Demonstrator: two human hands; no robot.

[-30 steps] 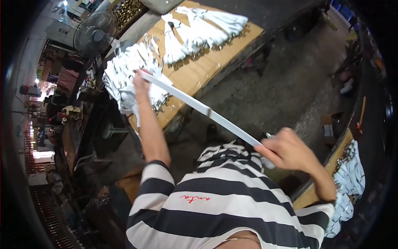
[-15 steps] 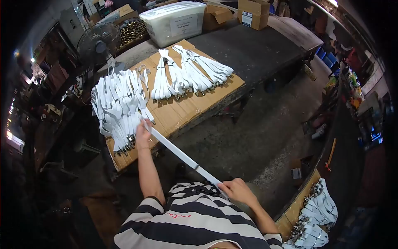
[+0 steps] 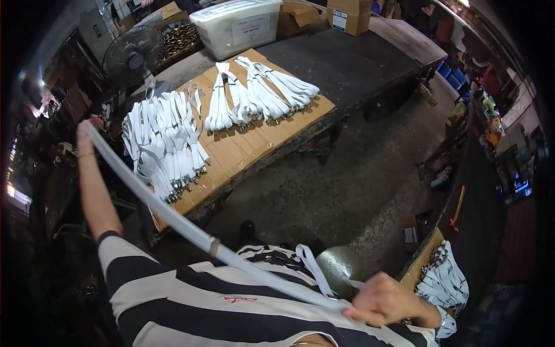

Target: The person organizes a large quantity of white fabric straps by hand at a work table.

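A long white strap (image 3: 167,215) runs diagonally across my striped shirt, stretched between my two hands. A small brownish band (image 3: 214,247) sits around it near the middle. My left hand (image 3: 85,136), far out at the left, is closed on one end, its fingers partly blurred. My right hand (image 3: 383,301) is closed round the strap's other part, low at the right. A loose white strap end (image 3: 314,269) loops up beside my right hand. Many similar white straps (image 3: 165,139) with metal ends lie in a pile on the cardboard sheet (image 3: 231,156), beyond my hands.
Fanned bundles of white straps (image 3: 272,92) lie further right on the cardboard. Behind stand a fan (image 3: 134,61), a plastic tub (image 3: 237,29) and a carton (image 3: 348,16). More straps (image 3: 444,277) lie at lower right. A round stool seat (image 3: 340,266) is near my right hand.
My left hand has swung out left and up from beside the strap pile, and my right hand has moved right and down. The strap between them now spans a longer stretch.
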